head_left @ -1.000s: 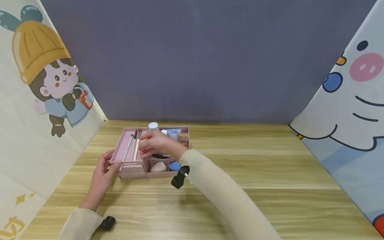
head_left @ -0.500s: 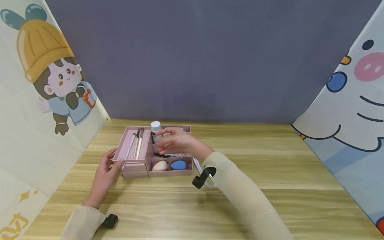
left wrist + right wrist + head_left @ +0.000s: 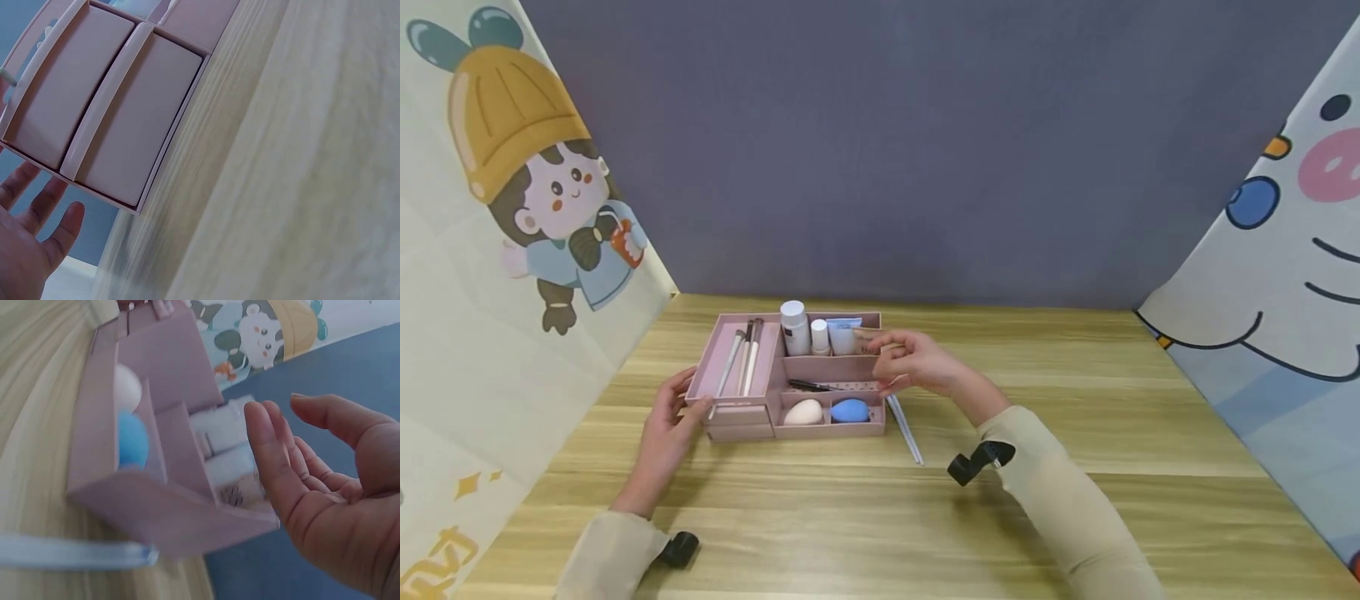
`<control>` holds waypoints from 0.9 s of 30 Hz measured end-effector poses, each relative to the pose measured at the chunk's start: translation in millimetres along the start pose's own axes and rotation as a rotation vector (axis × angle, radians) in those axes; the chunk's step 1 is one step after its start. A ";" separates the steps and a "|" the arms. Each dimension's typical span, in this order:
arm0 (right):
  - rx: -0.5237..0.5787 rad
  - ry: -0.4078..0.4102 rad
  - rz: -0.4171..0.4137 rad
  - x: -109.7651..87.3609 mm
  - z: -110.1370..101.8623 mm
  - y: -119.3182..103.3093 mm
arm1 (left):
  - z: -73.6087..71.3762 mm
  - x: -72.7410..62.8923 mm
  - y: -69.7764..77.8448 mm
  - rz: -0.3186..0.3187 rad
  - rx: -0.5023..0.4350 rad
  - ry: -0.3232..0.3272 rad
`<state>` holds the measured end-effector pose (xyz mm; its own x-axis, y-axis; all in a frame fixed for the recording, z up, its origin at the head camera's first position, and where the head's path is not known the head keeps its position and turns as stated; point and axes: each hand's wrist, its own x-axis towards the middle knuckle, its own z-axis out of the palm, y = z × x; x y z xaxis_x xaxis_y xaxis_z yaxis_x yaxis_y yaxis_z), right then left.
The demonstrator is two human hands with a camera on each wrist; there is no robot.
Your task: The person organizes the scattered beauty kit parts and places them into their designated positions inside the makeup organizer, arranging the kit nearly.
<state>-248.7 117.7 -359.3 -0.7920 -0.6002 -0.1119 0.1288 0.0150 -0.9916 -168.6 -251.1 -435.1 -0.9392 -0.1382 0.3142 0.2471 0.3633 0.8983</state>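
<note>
My left hand (image 3: 664,425) rests against the left side of a pink cosmetics organizer (image 3: 831,367), thumb near its front corner. In the left wrist view its fingers (image 3: 45,203) lie spread along the side, by two closed drawers (image 3: 140,115). My right hand (image 3: 921,367) hovers at the organizer's right end, empty, with thumb and fingers apart in the right wrist view. Several makeup brushes (image 3: 747,358) lie in the top tray. A white-capped bottle (image 3: 795,329), a small white bottle (image 3: 820,337) and a blue-white tube (image 3: 844,335) stand in the back compartment.
In the front compartments sit a beige makeup sponge (image 3: 803,412) and a blue one (image 3: 850,411). A black pen-like item (image 3: 808,386) lies in the middle compartment. Slim pale sticks (image 3: 906,433) lie on the wooden table (image 3: 1037,392) to the right. A grey wall (image 3: 887,167) stands behind.
My right hand has moved right, from above the brush tray across the compartments to the organizer's right end, uncovering the bottles, sponges and pale sticks. The left hand stays at the organizer's left side.
</note>
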 end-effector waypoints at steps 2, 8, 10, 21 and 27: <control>-0.019 0.024 0.013 -6.7 -6.9 5.5 | 0.9 0.2 -0.4 0.002 -0.004 0.001; -0.043 0.062 0.080 -22.1 -24.5 30.5 | 1.7 -0.3 -1.1 -0.001 0.008 0.007; -0.048 0.079 0.098 -26.0 -28.9 39.6 | 1.5 -0.5 -1.0 -0.002 0.011 0.004; -0.158 0.121 0.175 -33.4 -34.9 71.7 | 0.5 1.3 -2.5 0.008 0.004 0.004; -0.237 0.145 0.195 -32.8 -28.7 80.9 | 0.1 2.0 -2.6 -0.001 0.007 -0.003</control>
<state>-229.4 161.6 -437.8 -0.8449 -0.4482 -0.2919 0.1572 0.3136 -0.9365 -171.1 -252.2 -436.8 -0.9402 -0.1363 0.3122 0.2441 0.3698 0.8965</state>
